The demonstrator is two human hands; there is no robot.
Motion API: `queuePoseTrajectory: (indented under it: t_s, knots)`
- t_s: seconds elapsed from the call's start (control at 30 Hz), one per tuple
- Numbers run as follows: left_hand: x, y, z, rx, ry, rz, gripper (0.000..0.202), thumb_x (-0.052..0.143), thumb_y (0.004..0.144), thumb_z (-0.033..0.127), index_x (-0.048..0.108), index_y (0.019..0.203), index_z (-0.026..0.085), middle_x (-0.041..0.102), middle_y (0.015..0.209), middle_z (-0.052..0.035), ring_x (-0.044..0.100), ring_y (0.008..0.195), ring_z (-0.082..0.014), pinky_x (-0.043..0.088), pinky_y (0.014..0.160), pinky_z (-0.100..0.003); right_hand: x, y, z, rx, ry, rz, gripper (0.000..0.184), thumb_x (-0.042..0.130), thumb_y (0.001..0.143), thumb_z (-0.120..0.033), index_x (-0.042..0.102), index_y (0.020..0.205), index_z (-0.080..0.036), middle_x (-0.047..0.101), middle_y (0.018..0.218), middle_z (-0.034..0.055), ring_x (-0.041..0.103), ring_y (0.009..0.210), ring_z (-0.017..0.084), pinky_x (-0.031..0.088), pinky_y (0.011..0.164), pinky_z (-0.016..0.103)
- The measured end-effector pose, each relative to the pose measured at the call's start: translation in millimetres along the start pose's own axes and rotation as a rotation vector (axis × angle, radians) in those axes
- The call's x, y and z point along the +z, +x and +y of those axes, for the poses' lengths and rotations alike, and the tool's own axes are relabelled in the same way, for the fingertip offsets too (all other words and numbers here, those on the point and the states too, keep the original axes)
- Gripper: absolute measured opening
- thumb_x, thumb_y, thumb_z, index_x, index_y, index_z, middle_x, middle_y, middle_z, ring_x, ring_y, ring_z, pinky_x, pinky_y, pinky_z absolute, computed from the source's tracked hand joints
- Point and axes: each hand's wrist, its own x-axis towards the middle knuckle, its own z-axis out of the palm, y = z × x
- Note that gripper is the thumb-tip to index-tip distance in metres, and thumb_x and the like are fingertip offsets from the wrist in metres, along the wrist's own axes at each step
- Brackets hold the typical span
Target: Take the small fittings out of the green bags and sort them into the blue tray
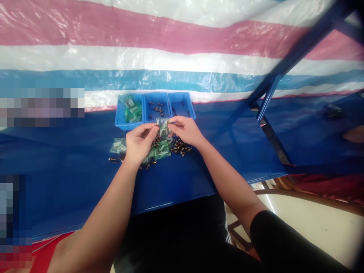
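A small clear plastic bag [163, 127] with light and metallic pieces inside is stretched between my two hands. My left hand [142, 142] pinches its left edge between thumb and fingers. On the other side, my right hand [186, 131] grips the right edge the same way. Beneath them lies a pile of greenish bags [161, 150] filled with pale pieces. Dark screw-like parts [181, 148] are heaped at the right of the pile, and a few more lie to its left. Another bag [118, 145] rests left of my left hand.
Behind my hands stand three joined blue bins: the left bin [120, 115] holds green bags, the middle bin [156, 95] several screw-like parts, the right bin [182, 97] a few dark pieces. A blue metal frame [273, 85] rises at right. A person's blurred arm [354, 133] shows at the right edge.
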Motion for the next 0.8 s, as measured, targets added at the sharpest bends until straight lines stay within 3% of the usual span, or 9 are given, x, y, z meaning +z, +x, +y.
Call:
queuePoseTrajectory:
  t_s: [0.2, 0.63, 0.8]
  knots:
    - [-3.1, 0.3, -7.4, -0.027, 0.076, -0.021, 0.035, 0.074, 0.092, 0.048, 0.079, 0.110, 0.019, 0.077, 0.080, -0.0042, 0.071, 0.067, -0.0159, 0.059, 0.066, -0.028, 0.9, 1.6, 3.5, -0.008, 0.030, 0.048, 0.023, 0.073, 0.089, -0.036, 0.069, 0.104, -0.019, 0.074, 0.082, 0.0014, 0.071, 0.068, 0.015, 0.058, 0.070, 0.030]
    - [-2.2, 0.1, -3.4, -0.040, 0.051, -0.044, 0.034, 0.081, 0.086, 0.044, 0.079, 0.108, 0.018, 0.078, 0.087, -0.0053, 0.072, 0.068, -0.0164, 0.059, 0.067, -0.029, -0.2, 1.7, 6.5, -0.048, -0.001, 0.039, 0.024, 0.069, 0.091, -0.038, 0.068, 0.107, -0.021, 0.073, 0.083, 0.0016, 0.071, 0.072, 0.016, 0.057, 0.071, 0.032]
    - [-2.7, -0.2, -3.6, -0.032, 0.023, -0.053, 0.034, 0.081, 0.085, 0.041, 0.078, 0.109, 0.018, 0.078, 0.090, -0.0058, 0.073, 0.072, -0.0167, 0.059, 0.068, -0.029, -1.2, -1.4, 4.5, -0.105, -0.041, 0.010, 0.031, 0.074, 0.084, -0.033, 0.069, 0.112, -0.019, 0.070, 0.084, 0.0009, 0.065, 0.069, 0.015, 0.056, 0.070, 0.031]
